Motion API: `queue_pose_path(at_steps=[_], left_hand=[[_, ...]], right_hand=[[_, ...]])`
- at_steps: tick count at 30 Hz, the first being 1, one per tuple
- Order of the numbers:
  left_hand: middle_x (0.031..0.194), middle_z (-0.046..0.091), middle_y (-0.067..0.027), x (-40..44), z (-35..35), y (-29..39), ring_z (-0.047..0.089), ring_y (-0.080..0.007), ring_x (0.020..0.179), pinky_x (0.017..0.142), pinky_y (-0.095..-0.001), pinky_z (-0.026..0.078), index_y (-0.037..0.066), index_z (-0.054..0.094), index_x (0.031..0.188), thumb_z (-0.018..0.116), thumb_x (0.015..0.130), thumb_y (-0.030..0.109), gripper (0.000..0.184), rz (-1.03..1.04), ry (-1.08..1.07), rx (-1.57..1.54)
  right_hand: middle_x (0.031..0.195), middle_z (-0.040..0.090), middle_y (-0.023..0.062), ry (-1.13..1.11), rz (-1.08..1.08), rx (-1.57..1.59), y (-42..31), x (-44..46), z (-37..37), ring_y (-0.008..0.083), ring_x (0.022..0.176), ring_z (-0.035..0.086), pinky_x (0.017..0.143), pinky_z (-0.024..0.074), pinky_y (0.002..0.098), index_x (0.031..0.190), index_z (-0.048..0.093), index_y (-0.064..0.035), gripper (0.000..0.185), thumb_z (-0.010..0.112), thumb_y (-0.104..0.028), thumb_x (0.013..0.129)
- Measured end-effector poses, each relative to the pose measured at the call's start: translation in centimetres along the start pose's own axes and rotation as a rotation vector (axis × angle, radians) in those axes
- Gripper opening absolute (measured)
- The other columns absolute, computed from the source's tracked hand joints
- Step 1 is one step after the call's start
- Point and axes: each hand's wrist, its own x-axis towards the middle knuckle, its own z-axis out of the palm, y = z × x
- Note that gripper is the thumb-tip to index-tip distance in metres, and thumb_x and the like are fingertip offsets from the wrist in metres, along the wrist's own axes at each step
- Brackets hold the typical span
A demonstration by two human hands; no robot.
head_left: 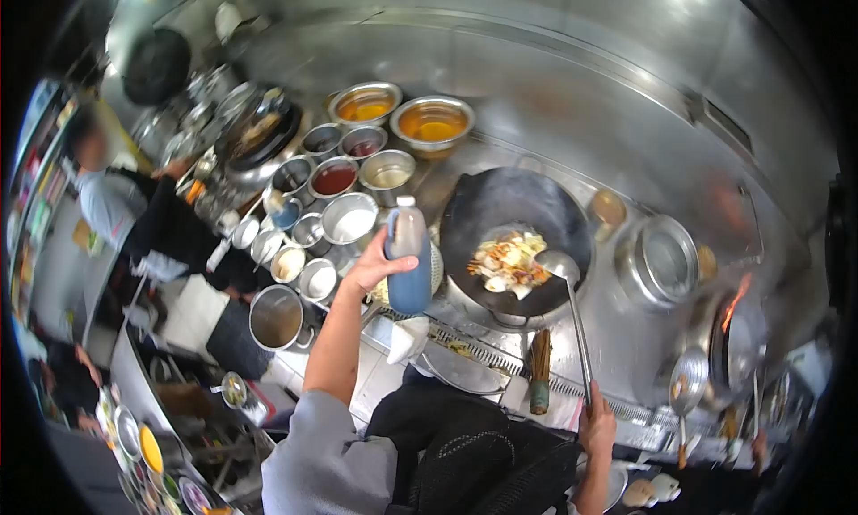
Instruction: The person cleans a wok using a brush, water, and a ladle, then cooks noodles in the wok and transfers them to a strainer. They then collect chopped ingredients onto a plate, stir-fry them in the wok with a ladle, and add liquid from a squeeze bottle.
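My left hand (377, 265) is closed around a squeeze bottle (410, 269) with a white cap and dark bluish contents. The bottle stands upright in the air, left of a black wok (465, 211). Down at the front right, my right hand (597, 422) grips the long handle of a metal ladle (579, 336). The ladle's bowl rests at the right side of sliced, orange-and-white food (508, 263) in the wok. A bundled brush (540, 372) with a green end lies in front of the wok.
Metal seasoning pots (349, 218) and two bowls of yellow-orange liquid (433, 123) stand left and behind. To the right are a stacked metal pot (660, 263), a skimmer (689, 381) and another wok with a flame (736, 300). A co-worker (116, 202) stands at far left.
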Motion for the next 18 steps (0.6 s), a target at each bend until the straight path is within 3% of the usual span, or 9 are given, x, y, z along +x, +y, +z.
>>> queue_pose_path(at_steps=[1, 3, 4, 5, 7, 9, 12, 15, 18], left_hand=[[0.137, 0.061, -0.0107, -1.1, -1.1, 2.1, 0.059, -0.0226, 0.126, 0.111, -0.0368, 0.045, 0.001, 0.040, 0.154, 0.099, 0.068, 0.030, 0.109, 0.027, 0.108, 0.020], [0.137, 0.061, -0.0117, -2.2, -4.9, 3.2, 0.058, -0.0233, 0.127, 0.110, -0.0370, 0.046, -0.001, 0.038, 0.155, 0.100, 0.067, 0.029, 0.111, 0.043, 0.273, 0.009], [0.135, 0.062, -0.0120, -2.1, -7.8, 2.0, 0.059, -0.0242, 0.126, 0.110, -0.0372, 0.047, -0.001, 0.038, 0.154, 0.100, 0.066, 0.031, 0.112, 0.114, 0.381, 0.121], [0.135, 0.061, -0.0140, -1.8, -10.2, 1.2, 0.060, -0.0249, 0.124, 0.108, -0.0386, 0.048, -0.001, 0.042, 0.150, 0.100, 0.065, 0.032, 0.108, 0.200, 0.444, 0.140], [0.130, 0.063, -0.0109, -1.7, -13.9, 1.2, 0.062, -0.0228, 0.118, 0.104, -0.0383, 0.051, 0.003, 0.046, 0.147, 0.097, 0.070, 0.024, 0.095, 0.248, 0.647, 0.396], [0.132, 0.062, -0.0150, -0.7, -17.6, -0.4, 0.062, -0.0268, 0.120, 0.105, -0.0395, 0.050, 0.003, 0.046, 0.145, 0.096, 0.070, 0.027, 0.094, 0.213, 0.759, 0.454], [0.146, 0.051, -0.0230, 1.7, -22.8, -3.9, 0.053, -0.0377, 0.134, 0.114, -0.0450, 0.042, 0.001, 0.042, 0.147, 0.095, 0.068, 0.026, 0.098, 0.192, 0.981, 0.560], [0.142, 0.053, -0.0217, 3.5, -26.7, -6.9, 0.053, -0.0398, 0.132, 0.114, -0.0457, 0.042, 0.001, 0.041, 0.148, 0.095, 0.068, 0.024, 0.099, 0.251, 1.085, 0.461], [0.144, 0.053, -0.0228, 4.5, -29.9, -8.4, 0.056, -0.0361, 0.131, 0.113, -0.0439, 0.043, 0.003, 0.038, 0.152, 0.093, 0.072, 0.030, 0.101, 0.190, 1.093, 0.571]], right_hand=[[0.094, 0.069, 0.0231, -0.022, -0.039, -0.014, -0.5, 1.1, 0.5, 0.0397, 0.078, 0.069, 0.070, 0.0560, 0.0495, 0.153, 0.049, -0.0094, 0.068, 0.065, 0.001, 0.088], [0.079, 0.063, 0.0173, -0.098, 0.017, 0.264, -3.5, 3.4, 1.8, 0.0267, 0.065, 0.063, 0.062, 0.0528, 0.0399, 0.154, 0.049, -0.0077, 0.071, 0.064, 0.006, 0.087], [0.071, 0.055, 0.0092, -0.138, 0.088, 0.360, -5.7, 4.8, 2.6, 0.0145, 0.058, 0.051, 0.056, 0.0456, 0.0314, 0.155, 0.048, -0.0052, 0.071, 0.065, 0.008, 0.088], [0.072, 0.056, 0.0030, -0.211, 0.186, 0.466, -8.6, 6.4, 2.8, 0.0103, 0.057, 0.046, 0.055, 0.0425, 0.0284, 0.157, 0.045, -0.0049, 0.070, 0.066, 0.005, 0.091], [0.073, 0.056, -0.0013, -0.239, 0.240, 0.777, -14.0, 10.0, 5.0, 0.0082, 0.053, 0.046, 0.052, 0.0409, 0.0257, 0.159, 0.040, -0.0036, 0.069, 0.064, 0.003, 0.095], [0.072, 0.055, -0.0019, -0.319, 0.247, 1.115, -19.2, 14.0, 7.3, 0.0077, 0.052, 0.049, 0.048, 0.0415, 0.0247, 0.161, 0.035, -0.0024, 0.069, 0.061, 0.003, 0.097], [0.070, 0.056, 0.0014, -0.420, 0.145, 1.215, -26.8, 20.7, 9.5, 0.0089, 0.050, 0.052, 0.045, 0.0433, 0.0248, 0.163, 0.029, -0.0030, 0.071, 0.060, 0.004, 0.098], [0.072, 0.057, 0.0038, -0.543, 0.069, 1.274, -35.6, 27.2, 10.8, 0.0112, 0.050, 0.052, 0.045, 0.0441, 0.0263, 0.163, 0.029, -0.0069, 0.069, 0.059, 0.001, 0.101], [0.071, 0.059, 0.0054, -0.628, 0.026, 1.317, -41.7, 32.0, 13.3, 0.0132, 0.050, 0.056, 0.045, 0.0461, 0.0270, 0.165, 0.026, -0.0074, 0.074, 0.063, -0.002, 0.101]])
